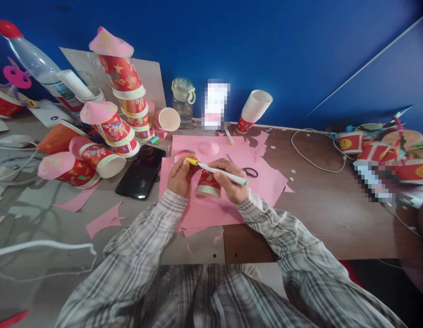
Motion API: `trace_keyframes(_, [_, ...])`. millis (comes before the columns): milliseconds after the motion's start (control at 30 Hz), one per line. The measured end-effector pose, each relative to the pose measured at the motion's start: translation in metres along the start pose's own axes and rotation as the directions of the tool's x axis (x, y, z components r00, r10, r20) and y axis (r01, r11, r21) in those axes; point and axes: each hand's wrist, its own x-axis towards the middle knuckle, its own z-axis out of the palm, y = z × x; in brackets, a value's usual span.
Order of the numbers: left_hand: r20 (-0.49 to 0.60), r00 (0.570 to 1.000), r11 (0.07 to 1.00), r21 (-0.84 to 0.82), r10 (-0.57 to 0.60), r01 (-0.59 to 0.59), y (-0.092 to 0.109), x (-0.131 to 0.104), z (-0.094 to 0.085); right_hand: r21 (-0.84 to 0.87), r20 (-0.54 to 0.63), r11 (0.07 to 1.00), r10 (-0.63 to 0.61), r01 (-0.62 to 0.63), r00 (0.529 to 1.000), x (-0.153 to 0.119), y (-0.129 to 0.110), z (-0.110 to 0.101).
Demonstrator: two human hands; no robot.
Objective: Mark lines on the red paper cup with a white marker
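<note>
My right hand [234, 182] is closed around a white marker [228, 173] with a green end, tilted across in front of me. The fingers of my left hand [181, 175] pinch the marker's yellow end [192, 161], which looks like a cap. Just below the marker, between my hands, a red patterned paper cup [208, 184] sits on pink paper [228, 212]. Its white rim faces me and its upper part is partly hidden. Scissors with black handles [250, 172] lie right of my right hand. Beyond my hands rests a pink paper cone [209, 148].
Stacked red cups with pink cone tops [121, 75] stand at left, near a black phone [141, 173]. Behind the paper are a water bottle [183, 102], a lit phone [215, 105] and nested cups [255, 109]. More decorated cups [379, 152] and a cable [314, 159] lie right.
</note>
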Motion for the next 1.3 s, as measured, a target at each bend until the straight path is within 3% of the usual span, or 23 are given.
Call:
trace_keyframes(267, [0.010,0.993,0.983,0.137,0.120,-0.120,-0.007,0.001,-0.007,-0.060,0.002,0.995,-0.074,0.074,0.997,0.001,-0.004,0.000])
trace_keyframes(767, [0.128,0.984,0.901,0.403,0.121,-0.163,-0.008,-0.006,-0.008,-0.148,0.103,0.941,-0.290,0.303,0.951,0.004,-0.002,0.001])
trace_keyframes(867, [0.146,0.978,0.881,0.428,0.151,-0.200,-0.004,-0.007,-0.005,-0.247,0.072,0.897,-0.360,0.366,0.930,0.011,0.002,-0.007])
trace_keyframes(967, [0.220,0.960,0.786,0.555,0.176,-0.271,0.000,-0.010,-0.003,-0.399,0.051,0.831,-0.403,0.388,0.914,0.026,0.019,-0.026])
trace_keyframes(1067, [0.365,0.920,0.691,0.629,0.142,-0.356,0.003,-0.013,-0.001,-0.519,-0.094,0.822,-0.327,0.234,0.940,0.041,0.052,-0.052])
trace_keyframes(1167, [0.523,0.844,0.542,0.678,0.120,-0.497,0.001,-0.015,-0.001,-0.611,-0.258,0.791,-0.207,0.006,0.944,0.050,0.090,-0.077])
trace_keyframes(1300, [0.606,0.795,0.406,0.722,0.020,-0.560,-0.007,-0.015,-0.004,-0.638,-0.272,0.767,-0.138,-0.071,0.952,0.054,0.127,-0.098])
